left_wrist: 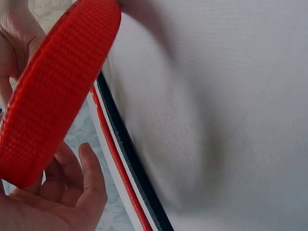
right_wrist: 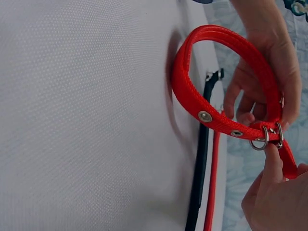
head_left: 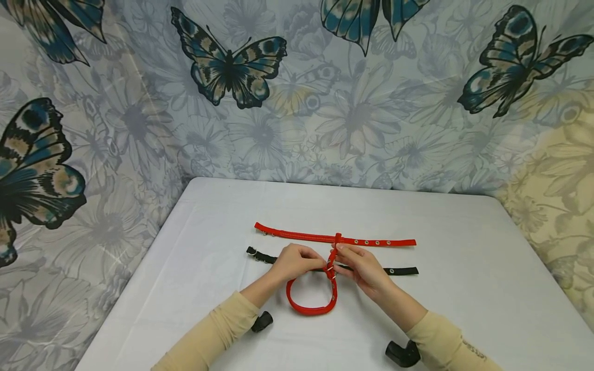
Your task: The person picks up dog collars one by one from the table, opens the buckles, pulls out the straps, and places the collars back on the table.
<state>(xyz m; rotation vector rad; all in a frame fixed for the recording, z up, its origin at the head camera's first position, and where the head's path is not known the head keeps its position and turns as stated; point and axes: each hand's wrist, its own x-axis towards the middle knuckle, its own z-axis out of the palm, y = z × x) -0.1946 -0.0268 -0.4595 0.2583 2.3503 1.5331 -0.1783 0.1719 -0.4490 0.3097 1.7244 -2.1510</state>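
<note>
A red collar point(head_left: 312, 311) is bent into a loop between both hands above the white table. Its strap end passes through the metal buckle point(right_wrist: 280, 134), beside which hangs a D-ring point(right_wrist: 260, 139). Metal eyelets point(right_wrist: 205, 116) run along the band. My left hand point(head_left: 297, 264) grips the loop at the buckle from the left. From the right, my right hand point(head_left: 364, 268) pinches the strap end, with one finger close to the buckle. The loop's broad band fills much of the left wrist view and hides part of the hands there.
Behind the hands, a black collar point(head_left: 402, 271) lies flat, its middle partly hidden. Farther back lies another red collar point(head_left: 297, 235), also flat. Black pieces point(head_left: 262, 322) show beside the forearms. The white table point(head_left: 223, 206) meets butterfly-patterned walls.
</note>
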